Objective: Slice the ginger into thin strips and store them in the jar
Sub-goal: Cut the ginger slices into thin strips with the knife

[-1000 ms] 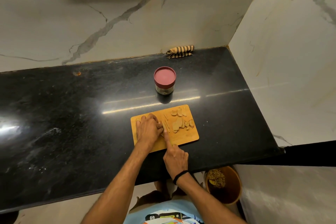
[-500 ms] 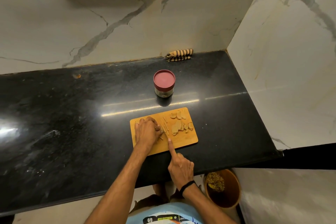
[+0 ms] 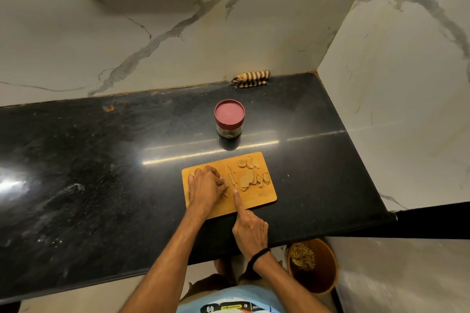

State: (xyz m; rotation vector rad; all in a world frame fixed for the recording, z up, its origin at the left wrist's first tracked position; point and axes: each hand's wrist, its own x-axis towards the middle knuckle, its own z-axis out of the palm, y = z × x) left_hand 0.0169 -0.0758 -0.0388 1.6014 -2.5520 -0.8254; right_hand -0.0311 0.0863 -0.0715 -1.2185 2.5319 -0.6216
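Note:
A wooden cutting board [image 3: 256, 201] lies on the black counter. Several flat ginger slices [image 3: 248, 178] are spread over its right half, with a few thin strips [image 3: 232, 177] beside them. My left hand [image 3: 205, 187] sits on the board's left half, its curled fingers holding down a piece of ginger that is mostly hidden. My right hand [image 3: 250, 229] is at the board's near edge, gripping a knife whose handle is hidden; the forefinger lies straight along the thin blade toward the strips. The glass jar [image 3: 229, 119] with a red lid stands shut behind the board.
The black stone counter [image 3: 101, 173] ends at a marble wall behind and on the right. A striped folded cloth [image 3: 251, 79] lies in the back corner. Below the counter's front edge stands a brown bin [image 3: 314, 265] holding scraps.
My right hand has drawn back toward the board's near edge, away from the left hand. The left hand stays on the ginger.

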